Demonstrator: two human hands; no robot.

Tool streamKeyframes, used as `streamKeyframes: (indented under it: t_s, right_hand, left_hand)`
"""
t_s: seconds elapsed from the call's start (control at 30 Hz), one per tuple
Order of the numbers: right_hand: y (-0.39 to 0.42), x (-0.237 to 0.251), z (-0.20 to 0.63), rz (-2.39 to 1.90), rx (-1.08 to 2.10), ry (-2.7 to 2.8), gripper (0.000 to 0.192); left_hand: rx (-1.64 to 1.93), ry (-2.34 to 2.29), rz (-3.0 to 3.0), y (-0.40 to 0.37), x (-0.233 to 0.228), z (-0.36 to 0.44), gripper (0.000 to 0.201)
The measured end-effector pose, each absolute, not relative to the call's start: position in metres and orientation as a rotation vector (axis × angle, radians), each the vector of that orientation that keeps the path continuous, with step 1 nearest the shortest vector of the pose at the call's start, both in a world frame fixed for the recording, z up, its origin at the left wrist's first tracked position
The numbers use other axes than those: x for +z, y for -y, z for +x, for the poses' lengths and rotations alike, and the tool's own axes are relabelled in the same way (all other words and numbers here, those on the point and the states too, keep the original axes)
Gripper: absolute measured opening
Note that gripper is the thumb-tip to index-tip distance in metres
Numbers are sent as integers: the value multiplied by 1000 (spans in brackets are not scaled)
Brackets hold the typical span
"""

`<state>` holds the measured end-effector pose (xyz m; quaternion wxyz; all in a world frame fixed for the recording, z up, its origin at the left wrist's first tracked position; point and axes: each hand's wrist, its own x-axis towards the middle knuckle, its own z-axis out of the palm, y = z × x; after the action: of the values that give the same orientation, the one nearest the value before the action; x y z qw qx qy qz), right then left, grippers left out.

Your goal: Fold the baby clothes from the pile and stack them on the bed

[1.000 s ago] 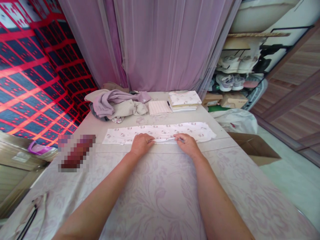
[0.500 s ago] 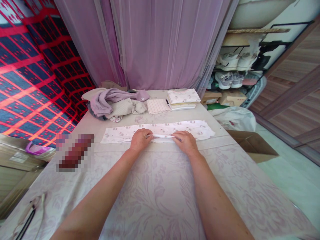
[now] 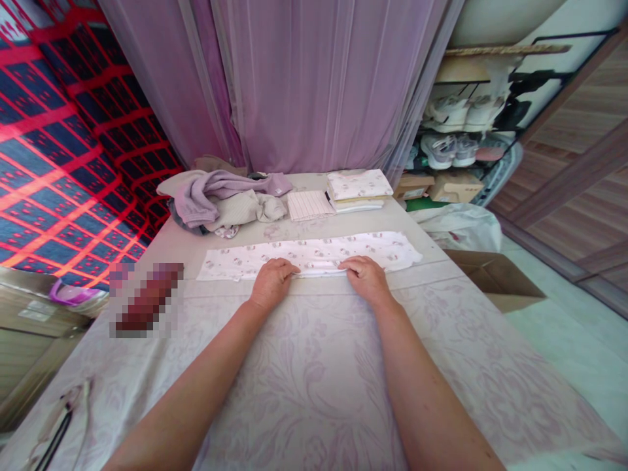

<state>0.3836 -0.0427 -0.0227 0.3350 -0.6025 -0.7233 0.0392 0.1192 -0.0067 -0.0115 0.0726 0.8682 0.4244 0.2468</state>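
A long white printed garment (image 3: 314, 252), folded into a narrow strip, lies across the table (image 3: 304, 366). My left hand (image 3: 271, 282) rests on its near edge left of centre, fingers curled onto the cloth. About a hand's width to the right, my right hand (image 3: 366, 278) presses the same edge. Both hands pinch the front hem between them.
A heap of lilac and beige clothes (image 3: 220, 203) sits at the table's far left. Folded striped cloth (image 3: 310, 205) and a folded printed stack (image 3: 358, 188) lie far right. A curtain (image 3: 314, 78) hangs behind; a cardboard box (image 3: 495, 281) and shoe rack (image 3: 466, 124) stand right.
Both hands have slid slightly toward me along the strip's near edge. The view has tilted a little; the strip looks flatter.
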Motion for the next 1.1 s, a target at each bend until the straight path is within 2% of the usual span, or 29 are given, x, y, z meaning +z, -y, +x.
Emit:
streamKeyframes:
  t_s: [0.23, 0.5, 0.77, 1.1]
  right_hand:
    - [44, -23, 385, -1562, 156, 1883, 25]
    - [47, -19, 384, -1644, 80, 1909, 28]
    - [47, -19, 383, -1692, 46, 1944, 27]
    - [47, -22, 378, -1738, 3, 1903, 26]
  left_hand:
    - [795, -1250, 2454, 9, -14, 113, 28]
    - [867, -1242, 2368, 11, -16, 113, 30]
    - [741, -1273, 2368, 9, -15, 85, 52]
    - [819, -1331, 2384, 11, -14, 70, 21]
